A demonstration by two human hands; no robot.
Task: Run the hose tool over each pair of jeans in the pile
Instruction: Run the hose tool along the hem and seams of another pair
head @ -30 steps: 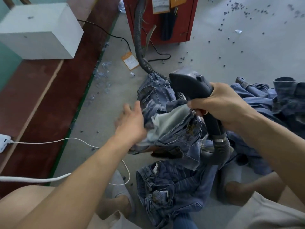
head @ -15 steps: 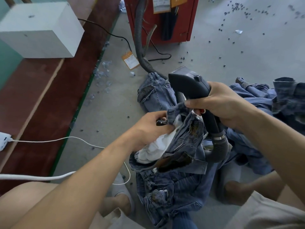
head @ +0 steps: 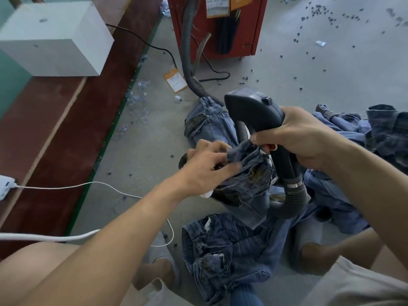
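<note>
My right hand grips the handle of the black hose tool, whose ribbed hose loops down under my wrist and runs back to the red machine. My left hand pinches the waistband of a pair of blue jeans, held up between both hands just below the tool's handle. Another pair of jeans lies on the floor between my feet, one more lies beyond the tool, and a heap of jeans sits at the right.
A red machine stands ahead with tags hanging on it. A white box sits on the red-brown platform at the left. White cables cross the grey floor. Small dark scraps and an orange tag litter the floor.
My left hand went from flat against the jeans to pinching their waistband, and it has pulled the fabric up close to the tool. The right hand with the tool has barely moved.
</note>
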